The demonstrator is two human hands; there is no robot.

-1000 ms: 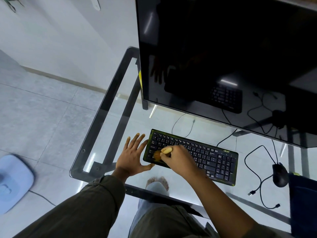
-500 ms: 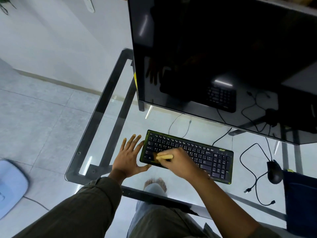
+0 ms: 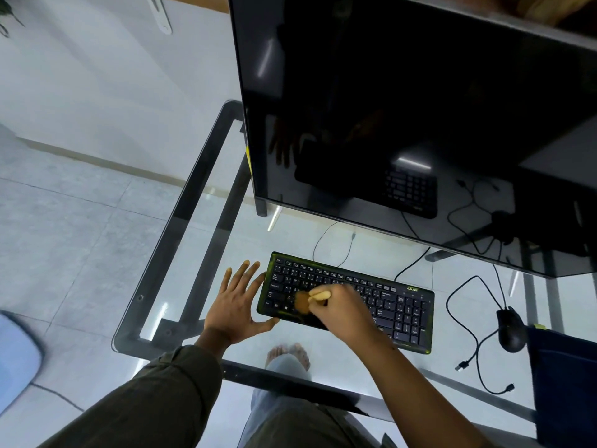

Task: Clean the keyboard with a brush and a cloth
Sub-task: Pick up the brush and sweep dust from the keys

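Observation:
A black keyboard [image 3: 397,305] with a yellow-green rim lies on the glass desk [image 3: 226,240] below the monitor. My right hand [image 3: 345,310] grips a small brush [image 3: 307,300] with a pale yellow handle; its tan bristles rest on the keys at the keyboard's lower left. My left hand [image 3: 237,302] lies flat on the glass, fingers spread, thumb against the keyboard's left front corner. No cloth shows in view.
A large dark monitor [image 3: 420,124] stands close behind the keyboard. A black mouse [image 3: 511,329] and loose cables [image 3: 475,350] lie to the right, beside a dark blue object [image 3: 565,383] at the right edge. A pale blue device [image 3: 16,360] sits on the floor at left.
The brush has shifted slightly over the keyboard's left keys with small strokes. My left hand has stayed flat beside the keyboard. The camera has tilted a little.

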